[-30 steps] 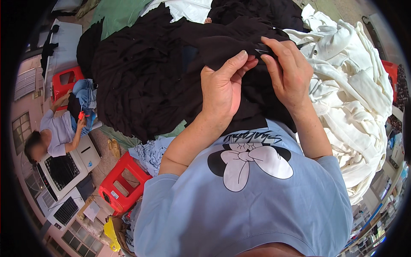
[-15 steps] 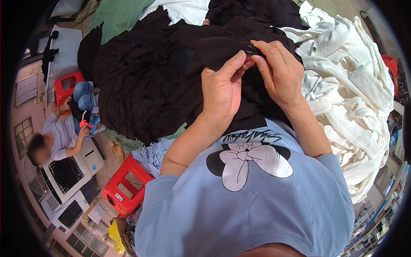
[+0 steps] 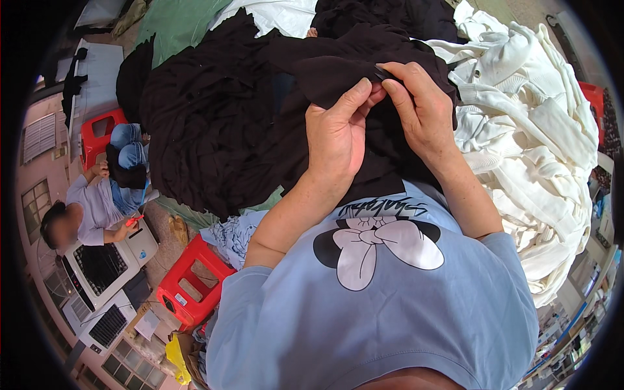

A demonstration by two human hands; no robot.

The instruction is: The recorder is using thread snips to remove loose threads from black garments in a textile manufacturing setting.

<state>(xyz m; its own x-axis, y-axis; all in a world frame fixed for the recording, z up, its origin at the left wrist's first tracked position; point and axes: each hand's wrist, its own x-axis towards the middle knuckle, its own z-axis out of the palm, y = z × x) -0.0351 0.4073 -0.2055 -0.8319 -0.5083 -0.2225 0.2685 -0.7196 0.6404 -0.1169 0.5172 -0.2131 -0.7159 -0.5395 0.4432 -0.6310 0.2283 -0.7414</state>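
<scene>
The black cloth (image 3: pixel 338 68) is held up in front of the person's chest, over the right part of the black heap (image 3: pixel 211 123) it merges with, probably so its edge sits close and in clear view. The left hand (image 3: pixel 337 140) has its grip pinched on that edge, thumb uppermost, which seems meant to keep it steady. The right hand (image 3: pixel 424 104) closes its grip on a small dark piece (image 3: pixel 379 74) right at the edge, its fingertips almost meeting the left ones; the piece is too covered to tell what it is. The white heap (image 3: pixel 517 188) lies to the right, perhaps kept apart by colour. Compared with a second ago, the right hand is farther left and closer to the left hand, which hardly shifts. On the left, the co-worker's hand (image 3: pixel 120 231) with the red-handled tool (image 3: pixel 134 220) is now lower, toward the near side.
</scene>
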